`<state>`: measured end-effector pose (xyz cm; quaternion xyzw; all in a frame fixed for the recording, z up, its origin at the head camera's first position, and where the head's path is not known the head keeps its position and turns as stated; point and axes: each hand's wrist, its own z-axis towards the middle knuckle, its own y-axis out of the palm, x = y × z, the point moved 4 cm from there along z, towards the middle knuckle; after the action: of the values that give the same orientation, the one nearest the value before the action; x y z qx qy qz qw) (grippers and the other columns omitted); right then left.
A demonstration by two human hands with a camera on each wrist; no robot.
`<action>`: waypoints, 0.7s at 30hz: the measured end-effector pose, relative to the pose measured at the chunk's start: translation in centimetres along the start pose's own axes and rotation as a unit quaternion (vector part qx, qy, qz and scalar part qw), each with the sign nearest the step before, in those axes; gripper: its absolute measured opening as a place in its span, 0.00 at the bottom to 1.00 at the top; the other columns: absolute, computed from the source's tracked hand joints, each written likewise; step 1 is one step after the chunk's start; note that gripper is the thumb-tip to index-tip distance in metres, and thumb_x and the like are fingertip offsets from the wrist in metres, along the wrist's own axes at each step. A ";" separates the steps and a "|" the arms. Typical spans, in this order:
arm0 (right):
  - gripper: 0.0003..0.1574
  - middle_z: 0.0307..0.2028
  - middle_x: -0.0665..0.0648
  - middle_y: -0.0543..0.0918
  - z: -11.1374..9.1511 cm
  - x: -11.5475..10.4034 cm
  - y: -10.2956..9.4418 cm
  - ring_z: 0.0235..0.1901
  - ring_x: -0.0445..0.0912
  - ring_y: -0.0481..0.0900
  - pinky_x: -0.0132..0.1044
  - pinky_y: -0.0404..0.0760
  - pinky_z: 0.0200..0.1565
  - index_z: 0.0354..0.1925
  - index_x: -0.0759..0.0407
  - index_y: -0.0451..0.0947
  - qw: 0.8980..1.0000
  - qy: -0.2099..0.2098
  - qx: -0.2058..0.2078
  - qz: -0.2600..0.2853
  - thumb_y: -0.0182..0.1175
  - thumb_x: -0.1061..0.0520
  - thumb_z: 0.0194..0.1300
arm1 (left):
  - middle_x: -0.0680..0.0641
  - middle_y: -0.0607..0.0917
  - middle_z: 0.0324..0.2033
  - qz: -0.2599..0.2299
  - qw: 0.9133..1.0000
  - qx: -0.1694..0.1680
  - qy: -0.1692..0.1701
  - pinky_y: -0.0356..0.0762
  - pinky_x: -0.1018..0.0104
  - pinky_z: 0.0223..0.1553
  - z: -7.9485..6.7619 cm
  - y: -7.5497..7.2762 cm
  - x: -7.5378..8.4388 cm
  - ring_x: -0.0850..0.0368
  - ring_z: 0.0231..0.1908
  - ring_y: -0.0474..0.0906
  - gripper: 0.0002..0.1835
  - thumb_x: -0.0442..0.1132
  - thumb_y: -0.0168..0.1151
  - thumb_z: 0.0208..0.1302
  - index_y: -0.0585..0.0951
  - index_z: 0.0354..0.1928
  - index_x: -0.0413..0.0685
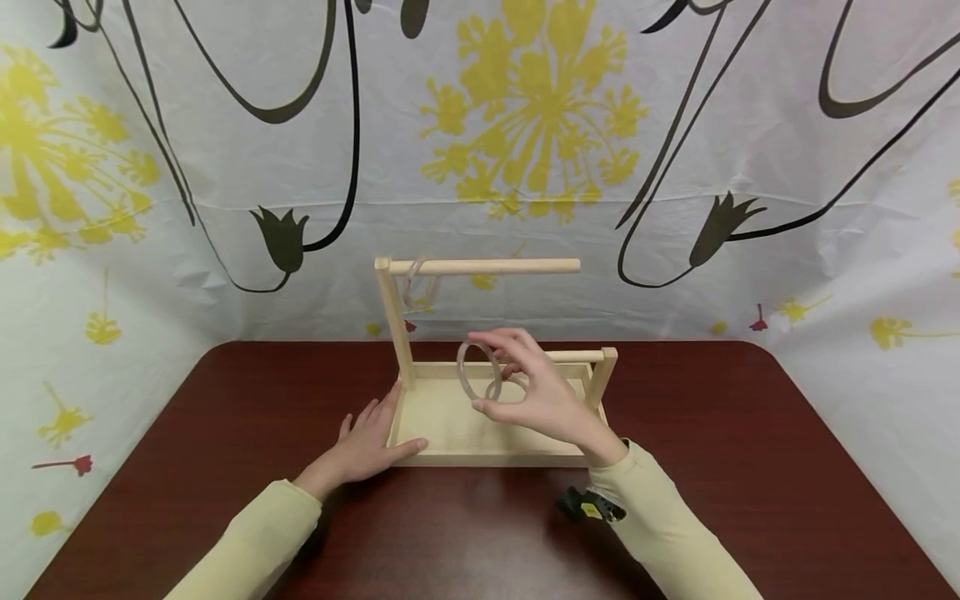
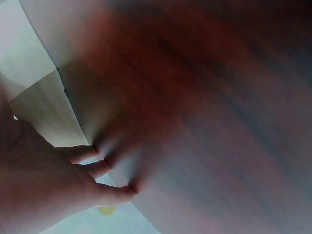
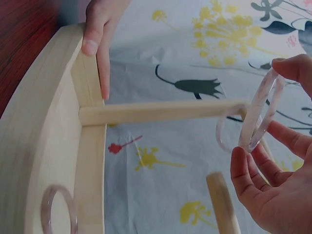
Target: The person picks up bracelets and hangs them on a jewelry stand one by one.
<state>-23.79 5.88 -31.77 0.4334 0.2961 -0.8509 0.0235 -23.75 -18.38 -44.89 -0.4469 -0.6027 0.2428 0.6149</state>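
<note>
A pale, translucent bangle (image 1: 462, 372) is pinched between the thumb and fingers of my right hand (image 1: 540, 396), in front of the wooden stand. The right wrist view shows this bangle (image 3: 252, 122) nearly edge-on at the fingertips. Another bangle (image 1: 409, 287) hangs on the stand's upper rod (image 1: 487, 267), near the tall post. A third bangle (image 3: 47, 209) shows against the tray base in the right wrist view. My left hand (image 1: 367, 442) rests with fingers extended at the left side of the stand's tray (image 1: 480, 459), its thumb at the front corner.
The stand has a tall left post (image 1: 395, 325) and a short right post (image 1: 600, 379) bearing a lower rod (image 1: 573, 357), partly behind the right hand. It sits on a dark red-brown table (image 1: 712, 467). A patterned curtain (image 1: 480, 167) hangs behind and around the table.
</note>
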 end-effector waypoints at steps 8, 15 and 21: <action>0.43 0.57 0.61 0.70 -1.7 0.6 -2.1 0.50 0.55 0.72 0.48 0.76 0.47 0.63 0.64 0.71 0.999 0.001 0.033 -0.017 0.73 0.69 0.49 | 0.36 0.56 0.72 0.024 1.000 0.001 -0.002 0.42 0.26 0.59 -0.1 -0.1 -0.1 0.34 0.69 0.50 0.56 0.70 0.54 0.61 0.39 0.77 0.46; 0.46 0.58 0.59 0.71 -3.3 2.9 -3.6 0.50 0.55 0.72 0.41 0.77 0.44 0.64 0.62 0.70 0.998 -0.023 0.054 -0.023 0.75 0.70 0.46 | 0.34 0.58 0.70 0.051 0.999 0.016 0.012 0.47 0.28 0.59 0.1 -0.4 0.0 0.33 0.68 0.53 0.57 0.72 0.54 0.59 0.43 0.76 0.43; 0.46 0.56 0.63 0.71 -4.7 3.8 -3.8 0.48 0.55 0.70 0.41 0.78 0.42 0.63 0.65 0.70 0.998 -0.017 0.053 -0.033 0.75 0.70 0.46 | 0.29 0.50 0.71 0.083 0.996 0.021 0.038 0.43 0.33 0.63 0.5 -0.6 0.2 0.32 0.70 0.44 0.59 0.72 0.54 0.58 0.42 0.76 0.40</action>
<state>-23.87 12.36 -34.92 0.4095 0.2640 -0.8730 -0.0230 -24.36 -18.38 -44.37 -0.4913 -0.5340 0.2886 0.6246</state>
